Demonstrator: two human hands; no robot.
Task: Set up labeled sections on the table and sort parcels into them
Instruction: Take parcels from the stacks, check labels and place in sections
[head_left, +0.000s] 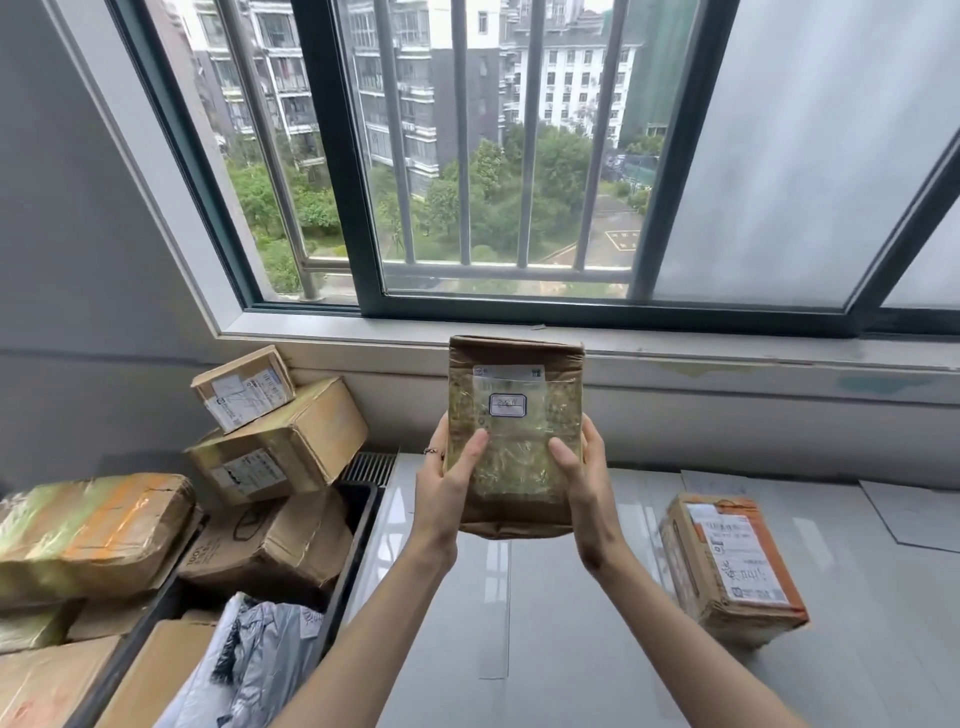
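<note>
I hold the parcel (514, 441) upright above the counter (571, 649), near its far edge. Left hand (447, 483) and right hand (587, 483) clamp its long sides. Taped face looks slick; box seems light, slightly crushed. Side grip suits.

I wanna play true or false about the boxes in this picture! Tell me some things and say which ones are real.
1. Both hands hold one parcel up. True: the left hand and right hand grip the held parcel by its sides.
2. The held parcel rests on the table. False: it is lifted above the table.
3. A box with an orange edge sits on the table. True.
4. The pile of parcels is on the person's right. False: it is on the left.
5. The window has no bars. False: upright bars cross it.
</note>
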